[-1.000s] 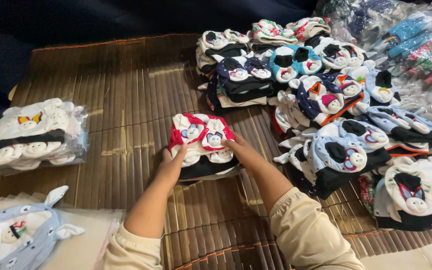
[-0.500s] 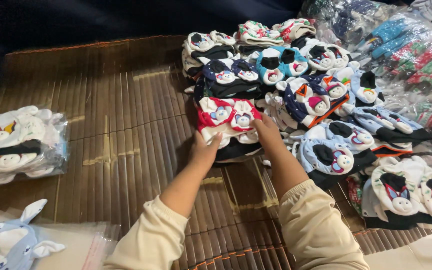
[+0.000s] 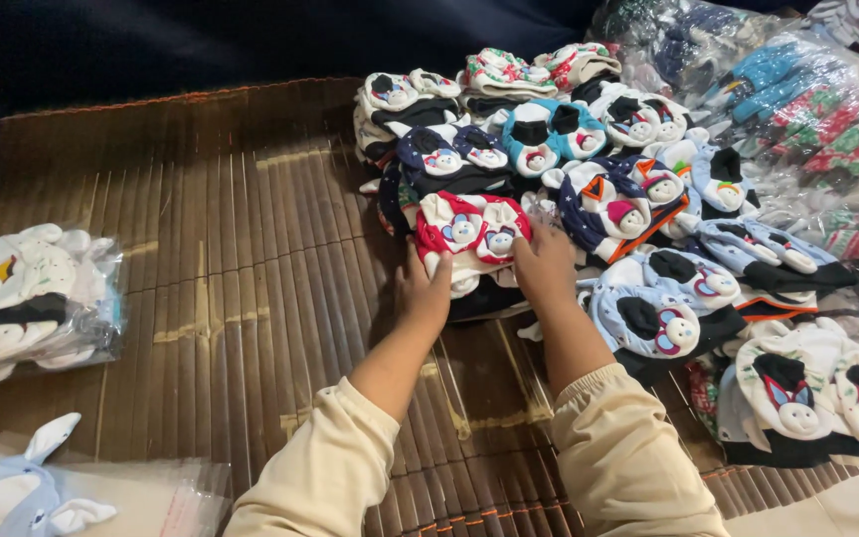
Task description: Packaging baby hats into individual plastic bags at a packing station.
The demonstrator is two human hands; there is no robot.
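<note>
A stack of small red and white baby shoes with animal faces point(image 3: 469, 234) rests on a brown bamboo mat point(image 3: 221, 268), pressed against a larger pile of similar shoes point(image 3: 589, 179). My left hand point(image 3: 423, 290) grips the stack's left side. My right hand point(image 3: 545, 261) grips its right side. Both arms wear cream sleeves.
A clear bag of white baby shoes point(image 3: 27, 298) lies at the mat's left edge. A blue plush shoe on flat plastic bags point(image 3: 22, 492) sits at bottom left. Bagged colourful goods point(image 3: 807, 109) fill the top right. More shoe stacks point(image 3: 807, 398) lie at right.
Both hands have slid the red and white stack away from me and to the right, up against the large pile of shoes.
</note>
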